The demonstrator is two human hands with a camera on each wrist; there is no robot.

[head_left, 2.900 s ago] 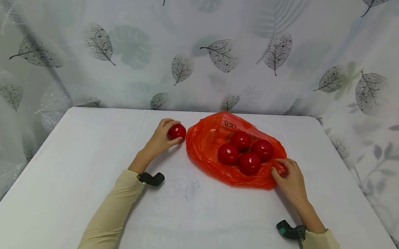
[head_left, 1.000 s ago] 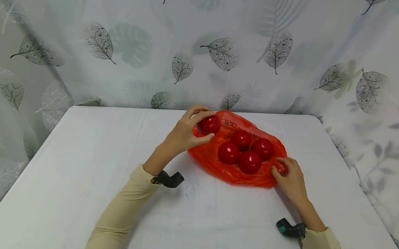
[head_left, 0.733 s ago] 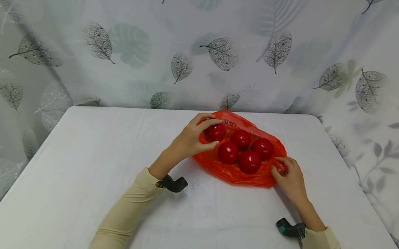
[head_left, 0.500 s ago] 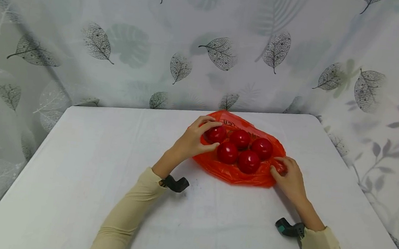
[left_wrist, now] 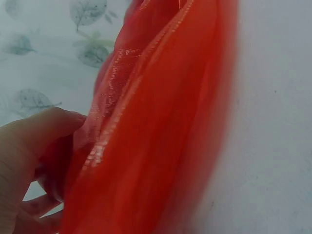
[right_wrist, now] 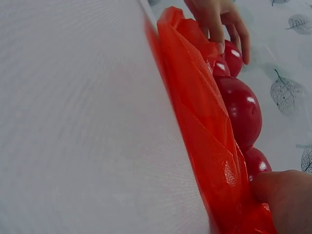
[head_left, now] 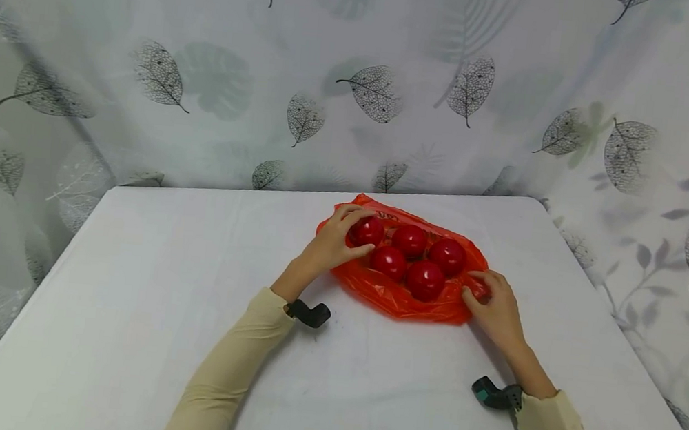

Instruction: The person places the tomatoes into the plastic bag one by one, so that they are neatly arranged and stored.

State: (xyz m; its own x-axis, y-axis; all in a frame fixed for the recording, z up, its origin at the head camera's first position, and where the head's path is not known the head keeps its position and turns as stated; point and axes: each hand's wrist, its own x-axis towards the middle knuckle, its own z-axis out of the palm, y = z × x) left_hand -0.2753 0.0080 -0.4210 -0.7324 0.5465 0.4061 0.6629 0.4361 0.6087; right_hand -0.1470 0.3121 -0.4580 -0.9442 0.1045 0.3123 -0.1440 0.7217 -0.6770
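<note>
A crumpled red plastic bag (head_left: 386, 301) lies open on the white table, with several glossy, round red fruits (head_left: 425, 280) in its mouth. My left hand (head_left: 331, 240) has its thumb and fingers round the leftmost red fruit (head_left: 366, 231), at the bag's left side. In the left wrist view the bag (left_wrist: 146, 146) covers much of the scene, and the thumb (left_wrist: 53, 122) partly hides that dark fruit. My right hand (head_left: 497, 311) pinches the bag's right edge. The right wrist view shows its thumb (right_wrist: 287, 200) against the red plastic.
The white table (head_left: 124, 304) spreads out on the left and in front of the bag. A pale curtain with a leaf print (head_left: 369, 93) hangs behind the table and along both sides.
My left hand has carried a red fruit from the table left of the bag rightward into it, beside the others. The bag's left rim has shifted slightly. The right hand has kept its hold.
</note>
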